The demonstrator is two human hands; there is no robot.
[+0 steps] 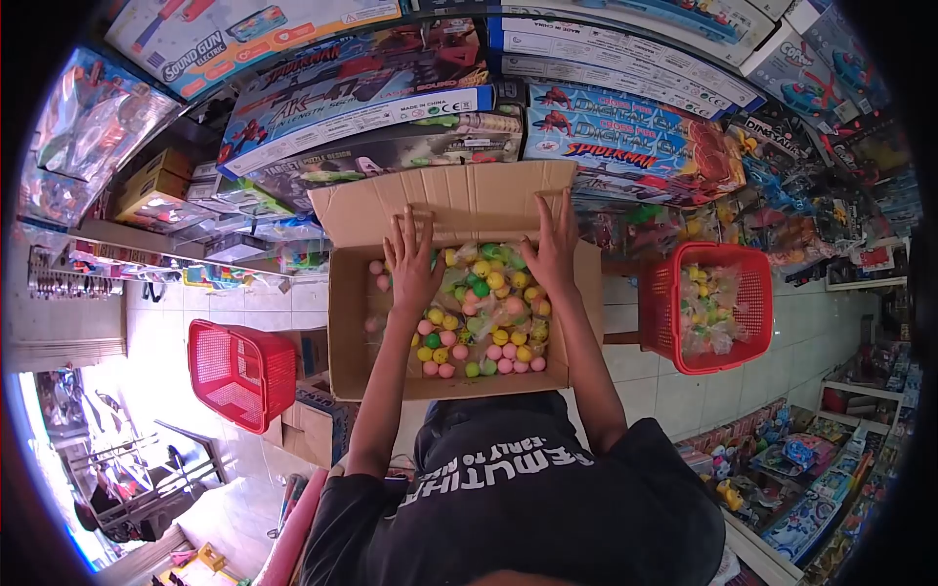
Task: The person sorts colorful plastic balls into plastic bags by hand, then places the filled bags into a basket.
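Note:
An open cardboard box (pixel 352 293) stands in front of me, its far flap (pixel 469 200) tilted up and back. Inside lie many small balls (pixel 489 322) in yellow, pink and green, some wrapped in clear plastic bags. Over the left part of the box, my left hand (pixel 412 269) has its fingers spread and their tips on the flap. My right hand (pixel 553 249) is likewise spread, fingertips at the flap's right end. Neither hand holds anything.
To the right stands a red plastic basket (pixel 662 303) with bagged balls in it. Another red basket (pixel 269 376) is at the left, beside a lower carton (pixel 308 430). Stacked toy boxes (pixel 371 93) rise behind the flap. Shelves of toys (pixel 801 459) line the lower right.

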